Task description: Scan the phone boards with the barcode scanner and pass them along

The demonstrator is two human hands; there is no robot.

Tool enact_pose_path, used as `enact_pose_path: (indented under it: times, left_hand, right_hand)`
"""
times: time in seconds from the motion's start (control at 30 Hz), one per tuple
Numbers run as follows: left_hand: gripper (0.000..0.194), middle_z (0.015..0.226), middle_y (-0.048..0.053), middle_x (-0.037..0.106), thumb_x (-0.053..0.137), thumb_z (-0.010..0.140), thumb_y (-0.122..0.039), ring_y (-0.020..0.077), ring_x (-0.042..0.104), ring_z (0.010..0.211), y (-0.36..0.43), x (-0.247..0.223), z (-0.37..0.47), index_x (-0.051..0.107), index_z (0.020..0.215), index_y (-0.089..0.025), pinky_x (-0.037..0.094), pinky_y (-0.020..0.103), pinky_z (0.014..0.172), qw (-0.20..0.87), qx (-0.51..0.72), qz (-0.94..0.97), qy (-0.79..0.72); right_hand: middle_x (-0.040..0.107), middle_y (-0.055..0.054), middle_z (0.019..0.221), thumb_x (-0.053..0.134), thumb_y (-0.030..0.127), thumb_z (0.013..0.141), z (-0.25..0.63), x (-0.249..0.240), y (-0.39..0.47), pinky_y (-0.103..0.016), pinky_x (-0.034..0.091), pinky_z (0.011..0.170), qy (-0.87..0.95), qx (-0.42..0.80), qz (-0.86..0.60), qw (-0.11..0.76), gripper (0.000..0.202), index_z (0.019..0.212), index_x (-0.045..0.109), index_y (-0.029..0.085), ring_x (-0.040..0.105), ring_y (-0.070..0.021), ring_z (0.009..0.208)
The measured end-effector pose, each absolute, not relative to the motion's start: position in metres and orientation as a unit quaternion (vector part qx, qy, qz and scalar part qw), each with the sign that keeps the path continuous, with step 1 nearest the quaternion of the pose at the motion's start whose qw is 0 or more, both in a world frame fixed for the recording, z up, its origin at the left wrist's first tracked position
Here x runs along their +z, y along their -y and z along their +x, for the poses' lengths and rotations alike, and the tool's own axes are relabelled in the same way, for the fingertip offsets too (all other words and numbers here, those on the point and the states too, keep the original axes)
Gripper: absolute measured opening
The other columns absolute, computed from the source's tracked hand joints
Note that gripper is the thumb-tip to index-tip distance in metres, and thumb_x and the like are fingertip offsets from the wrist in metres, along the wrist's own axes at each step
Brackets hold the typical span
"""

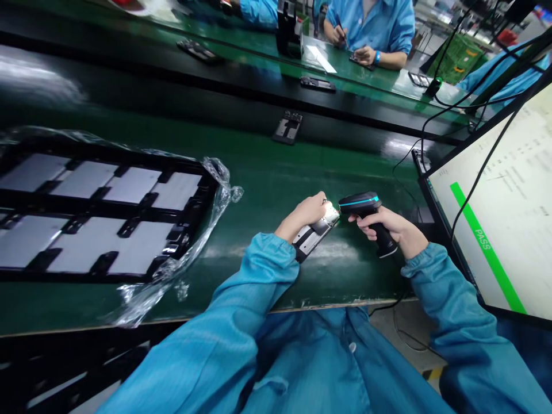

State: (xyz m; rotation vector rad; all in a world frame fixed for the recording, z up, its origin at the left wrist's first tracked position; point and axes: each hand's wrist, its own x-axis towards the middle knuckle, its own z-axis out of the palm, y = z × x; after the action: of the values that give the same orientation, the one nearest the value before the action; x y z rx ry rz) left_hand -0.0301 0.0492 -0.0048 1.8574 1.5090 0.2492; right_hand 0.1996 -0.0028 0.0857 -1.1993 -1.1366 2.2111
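Observation:
My left hand (307, 212) grips a phone-sized device part (311, 237), tilted over the green table, its far end brightly lit. Close to that lit end is the head of a black handheld scanner (360, 202) with a blue stripe. Fingers of my right hand (386, 223) are wrapped round the scanner's handle. Scanner and part are very near each other; whether they touch I cannot tell. Farther back, a similar device part (288, 127) lies on its own.
A black tray (107, 208) with several grey plates and crumpled clear film is on the left. At right stands a monitor (495, 213) reading PASS, with cables hanging. Beyond lie more device parts (318, 84); a person (371, 29) in blue works across the line.

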Motion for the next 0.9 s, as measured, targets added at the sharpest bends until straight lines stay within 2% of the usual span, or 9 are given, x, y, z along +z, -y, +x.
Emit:
enact_pose_path:
  times: [0.9]
  left_hand:
    - [0.022,0.089,0.009,0.068,0.042,0.09,-0.033,0.0232,0.061,0.079,-0.0511,-0.0083,-0.0301,0.058,0.095,-0.019,0.04,0.03,0.067,0.379,0.132,0.714,-0.573]
  right_hand:
    - [0.052,0.005,0.054,0.075,0.014,0.069,0.2057,0.0886,0.0035,-0.018,0.039,0.04,0.408,0.787,-0.418,0.199,0.027,0.094,0.065,0.009,0.043,-0.0068,0.043]
